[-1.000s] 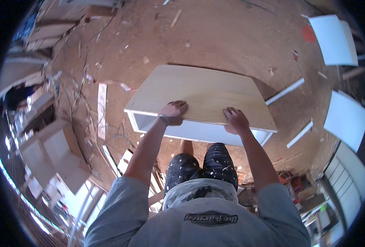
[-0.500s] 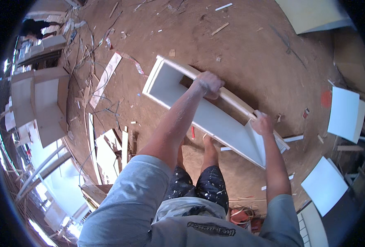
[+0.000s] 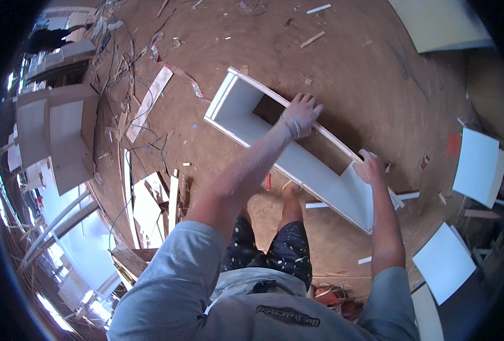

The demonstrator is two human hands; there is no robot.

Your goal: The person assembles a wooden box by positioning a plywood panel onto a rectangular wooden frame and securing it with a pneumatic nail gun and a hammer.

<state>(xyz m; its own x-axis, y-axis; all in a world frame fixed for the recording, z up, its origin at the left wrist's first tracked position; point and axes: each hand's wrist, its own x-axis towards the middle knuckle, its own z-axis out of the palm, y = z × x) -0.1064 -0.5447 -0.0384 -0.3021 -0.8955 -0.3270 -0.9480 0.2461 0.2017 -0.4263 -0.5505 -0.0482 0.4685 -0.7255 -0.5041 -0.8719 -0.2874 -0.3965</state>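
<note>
A long white open cabinet box point(image 3: 311, 169) with pale wooden edges lies at a slant in front of my feet. A long dark gap shows along its far side, through which the ground is visible. My left hand point(image 3: 300, 117) is closed over the far rail near its middle, its fingertips bent past the outer edge. Farther right along the same rail, my right hand point(image 3: 370, 167) grips the wood close to the box's right end. The undersides of both hands' fingers are hidden.
Wood offcuts point(image 3: 149, 210) lie in a pile on the left, near a long pale board point(image 3: 149, 104) and loose cables point(image 3: 162, 149). White panels point(image 3: 475, 166) stand at the right. Larger cabinet pieces point(image 3: 64, 139) stand at the far left. Scraps litter the dirt floor.
The box has shifted slightly, its left end a little farther away. My left hand has moved a little to the right along with the rail. My right hand keeps its hold.
</note>
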